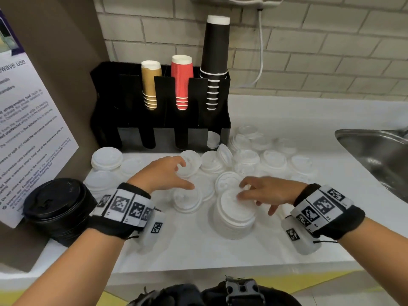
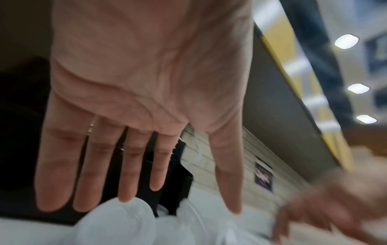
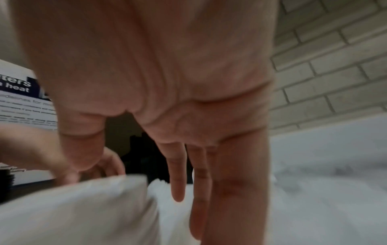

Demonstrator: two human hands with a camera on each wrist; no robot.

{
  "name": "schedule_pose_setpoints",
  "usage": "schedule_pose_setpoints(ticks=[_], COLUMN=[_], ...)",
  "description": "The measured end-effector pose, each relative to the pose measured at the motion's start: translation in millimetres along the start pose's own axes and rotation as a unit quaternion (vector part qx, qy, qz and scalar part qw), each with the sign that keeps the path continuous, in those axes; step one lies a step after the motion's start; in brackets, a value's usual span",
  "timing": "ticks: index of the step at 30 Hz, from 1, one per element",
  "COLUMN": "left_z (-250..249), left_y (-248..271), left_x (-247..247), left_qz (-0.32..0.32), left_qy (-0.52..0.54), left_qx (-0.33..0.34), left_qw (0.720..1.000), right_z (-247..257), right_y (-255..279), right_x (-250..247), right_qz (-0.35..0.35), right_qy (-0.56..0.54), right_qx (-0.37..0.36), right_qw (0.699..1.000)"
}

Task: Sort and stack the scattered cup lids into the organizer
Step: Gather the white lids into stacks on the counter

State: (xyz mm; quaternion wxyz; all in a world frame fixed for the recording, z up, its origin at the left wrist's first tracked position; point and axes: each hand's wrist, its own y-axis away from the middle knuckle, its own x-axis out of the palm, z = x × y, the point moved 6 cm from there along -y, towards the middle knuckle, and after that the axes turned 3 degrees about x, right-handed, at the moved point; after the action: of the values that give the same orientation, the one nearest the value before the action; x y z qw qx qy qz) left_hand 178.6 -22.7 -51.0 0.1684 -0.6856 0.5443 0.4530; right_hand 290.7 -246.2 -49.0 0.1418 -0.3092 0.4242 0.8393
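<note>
**Lids gathered at the front edge, organizer slots nearly bare**

Nearest the camera, at the worktop's (image 1: 198,250) front edge, stood a tall stack of white lids (image 1: 234,217), and the right hand (image 1: 268,193) lay over its top with fingers loosely bent, the tips touching the uppermost lid. Whether it pinched that lid or only steadied it could not be told; the right wrist view was blurred. The left hand (image 1: 164,173) reached toward mid-worktop with fingers spread and straight, as the left wrist view showed, hovering over loose white lids (image 1: 187,164) and holding none.

More white lids (image 1: 273,160) were scattered toward the back and right, short of the sink (image 1: 375,151). A pile of black lids (image 1: 58,206) sat at the front left corner. The black organizer (image 1: 159,120) stood against the back wall; its upper wells held tan (image 1: 150,85), red (image 1: 182,82) and black cups (image 1: 215,62), and only its rightmost lower slot showed a white lid (image 1: 213,140).

The step in hand looked like collecting same-sized lids into one stack, with most of the sorting still undone. The next move would probably call for the left hand to close on a matching lid and nest it squarely on the stack, rim aligned, so the tall column does not lean.

The poster (image 1: 28,129) on the left wall read partly "wave use"; the right wrist view caught "heat". The smaller print was illegible.
</note>
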Motion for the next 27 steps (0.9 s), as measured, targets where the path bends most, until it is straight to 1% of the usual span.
schedule_pose_setpoints(ticks=[2, 4, 6, 8, 11, 13, 18, 20, 22, 25, 27], left_z=[-14.3, -24.8, -27.5, -25.6, -20.1, -12.9, 15.5, 13.9, 0.2, -27.1, -37.5], left_y=[-5.5, -10.3, -12.8, -13.2, -13.3, -14.7, -13.5, -16.8, -23.3, -34.8, -40.6], left_x=[12.9, 29.1, 43.9, 55.6, 57.9, 45.4, 9.9, 7.1, 12.4, 29.9, 43.2], left_qz=[0.036, 0.074, 0.096, 0.100, 0.087, 0.080, 0.062, 0.049, 0.040, 0.050, 0.067], left_qy=[-0.101, -0.194, -0.252, -0.273, -0.273, -0.278, -0.329, -0.333, -0.312, -0.285, -0.293], left_qx=[0.019, 0.020, 0.010, -0.001, -0.012, -0.026, -0.079, -0.057, -0.002, 0.077, 0.099], left_qw=[0.994, 0.978, 0.963, 0.957, 0.958, 0.957, 0.939, 0.940, 0.949, 0.954, 0.949], right_z=[17.1, 36.3, 53.5, 63.5, 66.9, 65.0, 57.3, 57.2, 58.7, 61.4, 58.0], right_y=[-1.0, -5.8, -14.2, -26.1, -45.2, -57.7, -80.4, -83.7, -83.1, -81.2, -81.0], right_x=[-20.3, -38.4, -45.4, -44.2, -36.7, -33.9, -27.2, -29.1, -38.0, -62.9, -79.5], right_qz=[-0.045, -0.089, -0.094, -0.074, -0.050, -0.046, -0.022, -0.019, -0.026, -0.088, -0.144], right_qy=[0.055, 0.119, 0.168, 0.207, 0.274, 0.303, 0.309, 0.302, 0.285, 0.248, 0.231], right_qx=[-0.033, -0.076, -0.115, -0.134, -0.129, -0.126, -0.115, -0.124, -0.133, -0.137, -0.115], right_qw=[0.997, 0.986, 0.975, 0.966, 0.952, 0.944, 0.944, 0.945, 0.949, 0.955, 0.955])
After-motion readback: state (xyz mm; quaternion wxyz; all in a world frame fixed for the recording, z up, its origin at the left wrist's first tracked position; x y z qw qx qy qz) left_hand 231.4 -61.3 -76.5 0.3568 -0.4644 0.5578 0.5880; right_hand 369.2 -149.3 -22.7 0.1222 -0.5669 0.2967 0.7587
